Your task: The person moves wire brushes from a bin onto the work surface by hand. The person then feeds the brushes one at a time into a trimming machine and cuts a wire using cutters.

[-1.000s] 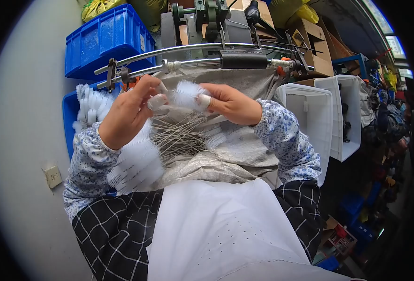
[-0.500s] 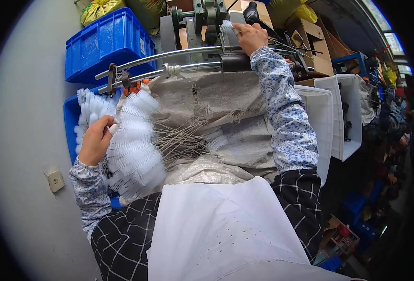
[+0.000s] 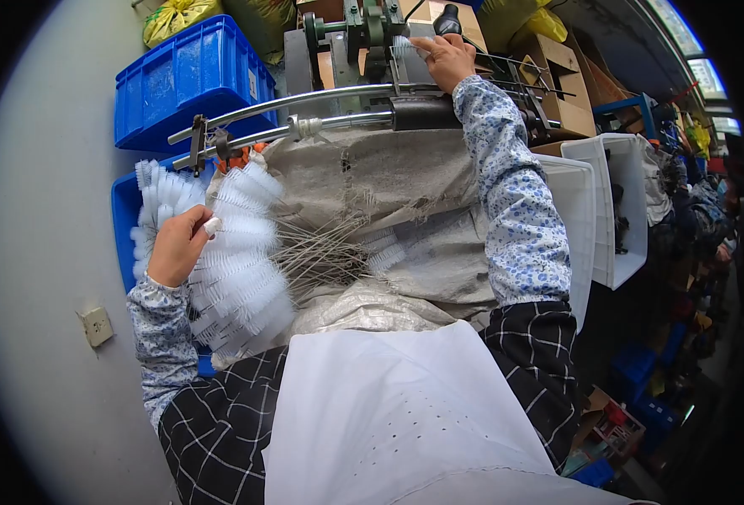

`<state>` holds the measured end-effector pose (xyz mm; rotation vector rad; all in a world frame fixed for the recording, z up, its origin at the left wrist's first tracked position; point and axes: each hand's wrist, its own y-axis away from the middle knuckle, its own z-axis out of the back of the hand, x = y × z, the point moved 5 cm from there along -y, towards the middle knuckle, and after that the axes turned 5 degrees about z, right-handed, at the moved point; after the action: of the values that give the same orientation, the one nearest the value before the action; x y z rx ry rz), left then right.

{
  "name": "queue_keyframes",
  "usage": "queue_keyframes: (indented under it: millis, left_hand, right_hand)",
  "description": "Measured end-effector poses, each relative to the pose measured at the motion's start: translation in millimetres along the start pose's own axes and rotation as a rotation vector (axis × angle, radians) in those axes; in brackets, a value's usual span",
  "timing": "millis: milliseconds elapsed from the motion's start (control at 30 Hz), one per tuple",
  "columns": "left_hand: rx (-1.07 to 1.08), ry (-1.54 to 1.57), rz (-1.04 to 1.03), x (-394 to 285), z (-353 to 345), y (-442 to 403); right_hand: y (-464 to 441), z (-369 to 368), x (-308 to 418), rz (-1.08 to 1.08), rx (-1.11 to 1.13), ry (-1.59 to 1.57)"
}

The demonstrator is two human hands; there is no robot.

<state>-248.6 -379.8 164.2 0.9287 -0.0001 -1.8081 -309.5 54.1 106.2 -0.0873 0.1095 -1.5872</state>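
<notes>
My right hand [image 3: 450, 61] is up at the green machine [image 3: 375, 29], its fingers closed on a white bristle brush [image 3: 405, 47] beside the wheel. At the left, my left hand [image 3: 180, 244] has thumb and forefinger pinched together at the edge of a heap of white brushes [image 3: 246, 244]; what they hold, if anything, is too small to tell. White wrapping covers a fingertip there. The thin wire stems [image 3: 325, 252] of the heaped brushes lie crossed on a grey cloth [image 3: 389, 181].
Two metal rails [image 3: 338, 122] with a black roller [image 3: 422, 113] cross in front of the machine. A blue crate [image 3: 187, 84] stands at the upper left, white bins [image 3: 611, 210] at the right, and a cardboard box [image 3: 561, 76] at the back right.
My hands have parted from the brush they held together above the cloth. The right one went up to the machine with a brush; the left one moved down to the heap.
</notes>
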Motion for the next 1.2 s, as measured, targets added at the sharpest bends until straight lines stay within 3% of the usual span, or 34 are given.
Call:
queue_keyframes:
  millis: [233, 333, 400, 500, 567, 600, 733, 833, 967, 1033, 1200]
  left_hand:
    - [-0.360, -0.070, -0.282, -43, 20, 6]
    - [-0.540, 0.026, -0.387, -53, 39, 15]
    - [-0.629, 0.086, -0.431, -57, 53, 23]
    - [-0.546, 0.189, -0.429, -54, 62, 24]
    - [-0.287, -0.065, -0.487, -67, 50, 19]
    - [-0.210, -0.016, -0.498, -68, 41, 18]
    - [-0.454, 0.187, -0.451, -50, 68, 25]
    - [-0.791, 0.204, -0.538, -41, 97, 41]
    - [-0.931, 0.445, -0.525, -24, 129, 60]
    - [-1.001, 0.366, -0.466, -25, 130, 63]
    - [-0.779, 0.457, -0.535, -40, 109, 47]
  right_hand:
    - [-11, -20, -3, 0.083, 0.105, 0.071]
    - [4, -17, -2, 0.073, -0.053, 0.149]
    - [15, -3, -12, -0.085, -0.044, 0.167]
    - [29, 13, -20, -0.240, -0.015, 0.131]
    - [31, 8, -23, -0.274, 0.042, -0.018]
    - [31, 8, -21, -0.244, -0.053, -0.037]
    - [27, 1, -15, -0.255, -0.067, -0.146]
    - [22, -2, -10, -0.241, -0.085, -0.184]
    - [23, 7, 3, -0.252, -0.080, -0.223]
    - [20, 7, 9, -0.244, -0.085, -0.233]
    - [13, 10, 33, -0.220, -0.087, -0.232]
